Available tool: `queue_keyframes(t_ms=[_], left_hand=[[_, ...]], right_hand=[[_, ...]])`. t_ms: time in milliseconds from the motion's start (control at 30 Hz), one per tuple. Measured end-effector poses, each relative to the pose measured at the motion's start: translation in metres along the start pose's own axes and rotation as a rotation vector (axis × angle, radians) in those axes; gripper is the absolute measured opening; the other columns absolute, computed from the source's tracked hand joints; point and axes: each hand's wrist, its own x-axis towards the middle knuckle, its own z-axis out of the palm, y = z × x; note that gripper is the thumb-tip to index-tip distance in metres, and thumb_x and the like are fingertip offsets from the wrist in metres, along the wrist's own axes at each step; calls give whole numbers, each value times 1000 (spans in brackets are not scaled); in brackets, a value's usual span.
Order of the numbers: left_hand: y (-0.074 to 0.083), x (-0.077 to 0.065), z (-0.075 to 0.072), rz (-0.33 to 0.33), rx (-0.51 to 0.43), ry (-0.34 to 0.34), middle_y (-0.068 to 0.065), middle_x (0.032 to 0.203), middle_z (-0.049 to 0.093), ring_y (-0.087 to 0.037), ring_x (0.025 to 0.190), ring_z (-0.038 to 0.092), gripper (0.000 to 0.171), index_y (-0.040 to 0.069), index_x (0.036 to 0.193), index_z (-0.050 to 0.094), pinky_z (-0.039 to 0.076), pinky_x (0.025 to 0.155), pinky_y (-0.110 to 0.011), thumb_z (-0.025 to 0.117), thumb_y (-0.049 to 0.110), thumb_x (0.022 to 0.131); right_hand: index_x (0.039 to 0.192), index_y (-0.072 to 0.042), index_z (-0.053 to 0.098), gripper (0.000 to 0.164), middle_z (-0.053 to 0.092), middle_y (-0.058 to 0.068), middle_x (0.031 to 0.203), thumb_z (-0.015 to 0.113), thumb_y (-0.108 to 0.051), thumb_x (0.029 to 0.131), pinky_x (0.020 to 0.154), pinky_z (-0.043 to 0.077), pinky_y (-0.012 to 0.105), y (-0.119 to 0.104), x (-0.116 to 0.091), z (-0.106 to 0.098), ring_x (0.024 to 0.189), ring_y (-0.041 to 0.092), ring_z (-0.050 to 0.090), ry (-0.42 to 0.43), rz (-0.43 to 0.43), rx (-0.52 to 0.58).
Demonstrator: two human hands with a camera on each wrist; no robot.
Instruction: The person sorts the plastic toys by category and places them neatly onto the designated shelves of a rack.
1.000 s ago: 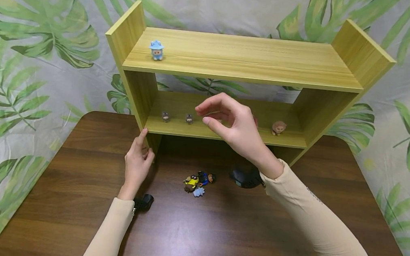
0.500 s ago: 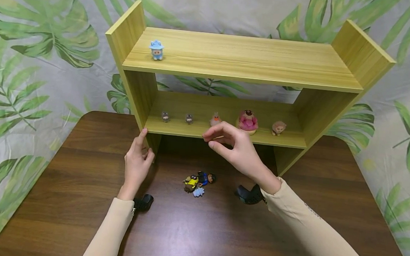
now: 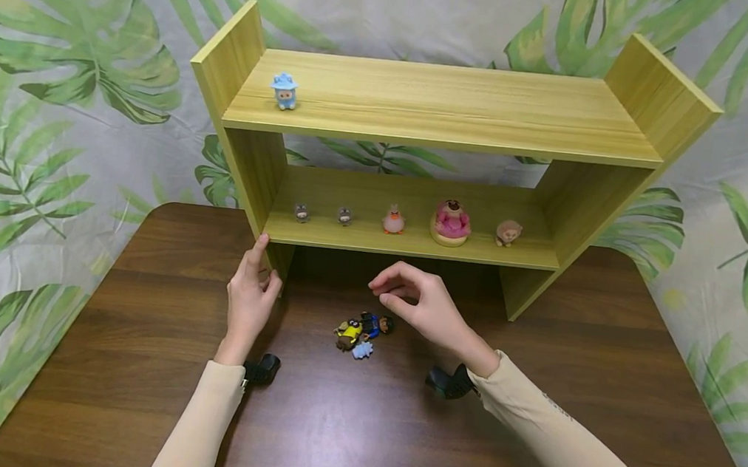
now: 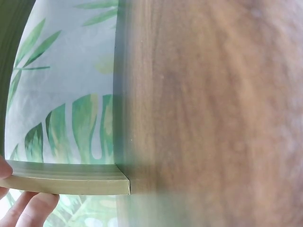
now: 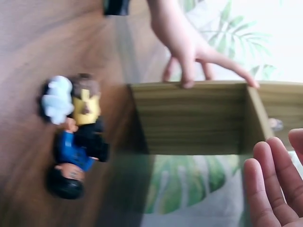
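My left hand (image 3: pixel 252 304) holds the left side panel of the wooden shelf (image 3: pixel 372 249); its index fingertip touches the front corner at the middle board. In the left wrist view, the panel's edge (image 4: pixel 71 185) passes between the thumb and the other fingers. With loosely bent fingers and nothing in it, my right hand (image 3: pixel 430 309) hovers over the table in front of the shelf. Just below and left of it lie a dark-haired toy figure in blue (image 3: pixel 372 325), a yellow and brown toy figure (image 3: pixel 350 331) and a small light blue figurine (image 3: pixel 362 350), close together.
On the middle board stand two small grey figurines (image 3: pixel 301 213), a pink duck-like figurine (image 3: pixel 394 220), a pink bear figurine (image 3: pixel 452 223) and a light brown figurine (image 3: pixel 508 233). A blue-hatted figurine (image 3: pixel 285 92) is on the top board. Leaf-patterned cloth (image 3: pixel 83 52) hangs behind.
My right hand has come down and back from in front of the middle board to above the table, uncovering the pink figurines. The left hand has stayed on the shelf panel.
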Motion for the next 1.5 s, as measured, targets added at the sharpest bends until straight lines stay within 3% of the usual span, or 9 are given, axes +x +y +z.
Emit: queue_keyframes(t_ms=[300,700,967,1500], left_hand=[[0,0,1,-14,-16,3,-18,99,54,-34,70,50,85,36,146,31,51,54,-42,53,-15,82],[0,0,1,1,-18,8,-18,100,54,-33,70,49,85,35,146,32,51,53,-41,53,-15,81],[-1,1,2,0,-11,8,-19,98,53,-33,68,48,84,35,146,32,49,52,-40,54,-15,81],[0,0,0,6,3,9,-18,100,54,-30,68,48,88,38,147,30,48,51,-37,54,-16,81]], right_hand=[[102,-1,64,16,66,11,101,61,6,88,79,53,36,22,-12,9,92,32,62,-47,61,-1],[101,5,62,16,64,20,99,61,10,85,77,52,42,49,-29,33,90,35,62,-134,128,-12],[98,-2,64,19,65,10,97,62,10,84,78,53,35,56,-35,38,90,27,62,-142,154,-59],[99,-1,65,21,64,11,100,63,11,82,79,52,31,62,-40,47,91,25,63,-177,164,-113]])
